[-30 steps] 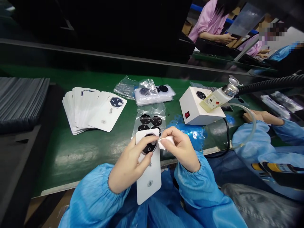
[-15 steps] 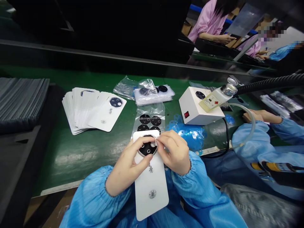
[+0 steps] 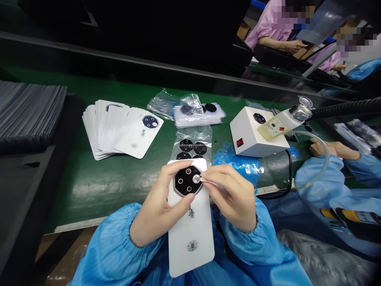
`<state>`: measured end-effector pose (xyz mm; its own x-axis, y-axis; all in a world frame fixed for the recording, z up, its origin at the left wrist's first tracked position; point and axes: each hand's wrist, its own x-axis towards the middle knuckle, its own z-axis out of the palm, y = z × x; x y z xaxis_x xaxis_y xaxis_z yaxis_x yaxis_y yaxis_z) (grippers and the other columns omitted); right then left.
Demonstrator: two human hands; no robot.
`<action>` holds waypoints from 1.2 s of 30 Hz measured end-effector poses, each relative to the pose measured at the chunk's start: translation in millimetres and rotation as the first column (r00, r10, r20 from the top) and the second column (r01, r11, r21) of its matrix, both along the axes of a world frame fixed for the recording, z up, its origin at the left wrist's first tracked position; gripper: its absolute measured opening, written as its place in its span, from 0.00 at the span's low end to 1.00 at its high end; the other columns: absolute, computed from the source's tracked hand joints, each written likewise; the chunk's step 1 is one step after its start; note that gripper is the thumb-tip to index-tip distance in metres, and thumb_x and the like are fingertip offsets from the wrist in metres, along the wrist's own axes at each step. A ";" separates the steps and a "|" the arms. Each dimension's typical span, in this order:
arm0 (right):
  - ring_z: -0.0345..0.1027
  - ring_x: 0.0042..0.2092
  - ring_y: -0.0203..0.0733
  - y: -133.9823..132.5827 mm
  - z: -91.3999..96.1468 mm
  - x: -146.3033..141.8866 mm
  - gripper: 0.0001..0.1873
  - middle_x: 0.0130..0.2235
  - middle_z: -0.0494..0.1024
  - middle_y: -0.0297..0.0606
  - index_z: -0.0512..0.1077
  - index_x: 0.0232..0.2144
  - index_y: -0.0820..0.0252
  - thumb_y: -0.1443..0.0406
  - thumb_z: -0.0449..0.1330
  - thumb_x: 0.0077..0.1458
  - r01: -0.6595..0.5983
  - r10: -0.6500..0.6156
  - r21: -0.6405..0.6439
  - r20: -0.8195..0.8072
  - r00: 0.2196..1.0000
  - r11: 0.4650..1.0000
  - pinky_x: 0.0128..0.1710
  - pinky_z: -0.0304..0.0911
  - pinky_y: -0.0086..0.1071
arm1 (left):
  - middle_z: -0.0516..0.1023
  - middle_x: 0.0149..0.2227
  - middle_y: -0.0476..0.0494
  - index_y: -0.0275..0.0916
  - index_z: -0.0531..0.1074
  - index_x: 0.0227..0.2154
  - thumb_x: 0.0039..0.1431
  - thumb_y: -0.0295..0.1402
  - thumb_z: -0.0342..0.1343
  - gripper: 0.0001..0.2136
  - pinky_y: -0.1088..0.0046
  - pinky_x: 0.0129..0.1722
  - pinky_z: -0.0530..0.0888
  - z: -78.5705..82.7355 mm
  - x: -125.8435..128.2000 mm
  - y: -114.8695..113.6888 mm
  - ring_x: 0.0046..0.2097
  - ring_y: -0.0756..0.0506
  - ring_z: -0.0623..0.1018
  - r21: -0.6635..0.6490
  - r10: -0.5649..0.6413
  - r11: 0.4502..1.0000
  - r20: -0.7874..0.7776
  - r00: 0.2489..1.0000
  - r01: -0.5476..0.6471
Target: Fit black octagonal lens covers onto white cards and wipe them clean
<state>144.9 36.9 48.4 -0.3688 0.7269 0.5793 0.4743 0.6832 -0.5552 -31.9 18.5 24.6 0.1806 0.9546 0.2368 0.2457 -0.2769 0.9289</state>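
Note:
My left hand [image 3: 162, 206] holds a white phone back cover [image 3: 192, 260], thumb and index finger set around its black camera plate [image 3: 181, 186]. The plate has several ringed holes and a pale round spot at its right. My right hand [image 3: 233, 192] is closed in a pinch on a thin white piece [image 3: 210, 182], whose end meets that round spot; whether it is a tab or a stick I cannot tell. Just beyond the cover, black camera stickers [image 3: 186, 145] lie in clear film, partly hidden by the cover.
Left of centre lies a fanned stack of white covers [image 3: 133, 135]. Dark sheets [image 3: 29, 115] fill the far left. Bagged plates [image 3: 199, 117], a white box [image 3: 253, 137] with a tilted bottle [image 3: 278, 125], and blue film scraps [image 3: 241, 165] lie beyond. A co-worker's sleeve [image 3: 321, 171] is at right.
My right hand has drawn slightly right and down from the camera plate, with the white piece in its pinch. The left fingers have spread a little, showing more of the plate.

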 end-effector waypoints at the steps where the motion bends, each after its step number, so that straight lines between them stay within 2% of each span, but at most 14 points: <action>1: 0.70 0.38 0.34 -2.8 4.2 0.6 0.10 0.35 0.75 0.39 0.71 0.36 0.63 0.77 0.56 0.52 -0.006 0.006 -0.004 0.005 1.000 1.000 0.35 0.68 0.29 | 0.66 0.53 0.49 0.53 0.55 0.55 0.55 0.27 0.55 0.27 0.70 0.53 0.70 -0.1 0.5 -1.2 0.53 0.46 0.70 0.026 0.019 0.999 0.016 1.000 -0.020; 5: 0.69 0.36 0.35 -11.4 16.7 2.0 0.12 0.34 0.75 0.39 0.70 0.36 0.64 0.79 0.56 0.50 -0.015 0.015 0.048 0.008 1.000 0.999 0.33 0.68 0.30 | 0.70 0.49 0.43 0.48 0.50 0.59 0.54 0.30 0.57 0.31 0.66 0.43 0.77 3.1 3.4 -5.6 0.44 0.44 0.76 0.042 0.080 0.996 0.032 0.996 -0.081; 7: 0.68 0.34 0.35 -13.2 19.9 1.5 0.11 0.34 0.75 0.39 0.69 0.35 0.63 0.79 0.57 0.50 -0.012 0.010 0.079 0.022 1.000 0.997 0.31 0.67 0.32 | 0.74 0.42 0.44 0.47 0.49 0.59 0.55 0.32 0.57 0.32 0.65 0.36 0.79 7.1 5.3 -6.5 0.39 0.43 0.78 -0.001 0.103 0.995 0.043 0.994 -0.103; 9: 0.67 0.32 0.35 -13.6 21.5 0.1 0.11 0.32 0.74 0.38 0.69 0.35 0.62 0.79 0.57 0.49 0.004 -0.009 0.105 0.051 0.999 0.994 0.29 0.66 0.32 | 0.76 0.39 0.46 0.48 0.47 0.60 0.55 0.32 0.57 0.32 0.65 0.33 0.80 11.3 7.2 -6.2 0.38 0.43 0.79 -0.013 0.113 0.994 0.059 0.992 -0.112; 12: 0.66 0.31 0.35 -13.5 22.0 -2.8 0.11 0.30 0.72 0.37 0.68 0.33 0.61 0.78 0.57 0.48 0.036 -0.053 0.153 0.106 0.993 0.988 0.27 0.64 0.32 | 0.73 0.47 0.46 0.48 0.48 0.59 0.55 0.29 0.56 0.31 0.66 0.41 0.80 16.0 9.5 -4.7 0.44 0.44 0.78 0.079 0.107 0.991 0.059 0.993 -0.111; 14: 0.65 0.30 0.35 -13.7 21.8 -4.9 0.11 0.29 0.71 0.35 0.67 0.32 0.60 0.78 0.57 0.48 0.056 -0.081 0.185 0.131 0.988 0.981 0.27 0.64 0.32 | 0.66 0.55 0.45 0.47 0.57 0.53 0.54 0.27 0.55 0.24 0.66 0.49 0.77 17.2 10.0 -4.6 0.50 0.43 0.75 0.152 0.120 0.981 0.015 0.993 -0.121; 16: 0.64 0.30 0.35 -14.1 21.6 -6.9 0.10 0.29 0.69 0.34 0.67 0.32 0.59 0.77 0.57 0.48 0.071 -0.100 0.201 0.138 0.985 0.977 0.26 0.64 0.32 | 0.63 0.57 0.46 0.45 0.64 0.45 0.53 0.26 0.54 0.16 0.65 0.52 0.75 16.8 9.8 -5.5 0.53 0.42 0.72 0.179 0.107 0.979 -0.024 0.994 -0.101; 20: 0.63 0.29 0.35 -15.0 22.9 -10.3 0.10 0.28 0.69 0.35 0.66 0.31 0.60 0.77 0.57 0.48 0.056 -0.079 0.173 0.132 0.988 0.983 0.25 0.62 0.32 | 0.69 0.52 0.47 0.45 0.67 0.40 0.53 0.23 0.53 0.13 0.63 0.47 0.78 15.0 9.2 -8.6 0.53 0.41 0.73 0.132 0.041 0.990 0.032 0.999 -0.044; 23: 0.64 0.29 0.35 -15.9 25.7 -12.2 0.10 0.28 0.69 0.36 0.67 0.31 0.60 0.77 0.58 0.48 0.046 -0.070 0.158 0.143 0.987 0.986 0.25 0.63 0.32 | 0.68 0.54 0.47 0.43 0.67 0.41 0.53 0.24 0.53 0.13 0.61 0.49 0.77 15.8 8.3 -10.7 0.61 0.36 0.63 0.071 0.111 0.991 0.049 0.993 -0.115; 26: 0.63 0.29 0.35 -17.3 29.0 -13.7 0.09 0.28 0.70 0.35 0.68 0.31 0.60 0.76 0.57 0.49 0.044 -0.068 0.148 0.158 0.985 0.988 0.24 0.63 0.32 | 0.65 0.57 0.45 0.45 0.62 0.52 0.52 0.27 0.55 0.22 0.59 0.49 0.77 17.1 6.4 -11.7 0.63 0.33 0.59 -0.001 0.191 0.982 0.061 0.980 -0.191; 29: 0.63 0.29 0.35 -18.6 30.8 -15.4 0.08 0.29 0.70 0.36 0.68 0.31 0.60 0.76 0.57 0.49 0.037 -0.060 0.147 0.155 0.986 0.988 0.24 0.62 0.32 | 0.67 0.56 0.43 0.47 0.49 0.61 0.54 0.27 0.55 0.32 0.62 0.45 0.79 16.4 5.0 -11.1 0.56 0.36 0.70 0.001 0.127 0.992 0.125 0.984 -0.128; 31: 0.63 0.29 0.35 -19.1 30.8 -16.8 0.07 0.28 0.70 0.36 0.68 0.30 0.61 0.75 0.58 0.49 0.045 -0.069 0.146 0.158 0.985 0.988 0.25 0.62 0.33 | 0.69 0.54 0.45 0.49 0.44 0.62 0.54 0.26 0.54 0.35 0.63 0.46 0.78 15.1 5.3 -10.9 0.50 0.39 0.76 0.003 0.063 0.998 0.200 0.978 -0.064; 33: 0.63 0.30 0.35 -19.3 29.8 -18.2 0.07 0.29 0.70 0.36 0.68 0.30 0.61 0.76 0.58 0.49 0.056 -0.079 0.146 0.158 0.984 0.988 0.26 0.62 0.33 | 0.70 0.54 0.47 0.53 0.43 0.61 0.54 0.24 0.53 0.36 0.63 0.47 0.77 14.3 6.6 -11.3 0.47 0.42 0.77 0.002 0.047 0.999 0.246 0.968 -0.049; 36: 0.64 0.30 0.36 -18.6 27.3 -20.5 0.09 0.29 0.71 0.36 0.67 0.32 0.60 0.76 0.58 0.49 0.066 -0.087 0.144 0.147 0.985 0.987 0.27 0.62 0.34 | 0.63 0.60 0.47 0.55 0.42 0.60 0.54 0.24 0.53 0.36 0.62 0.46 0.77 14.3 8.8 -13.2 0.51 0.39 0.75 0.042 0.079 0.995 0.218 0.973 -0.090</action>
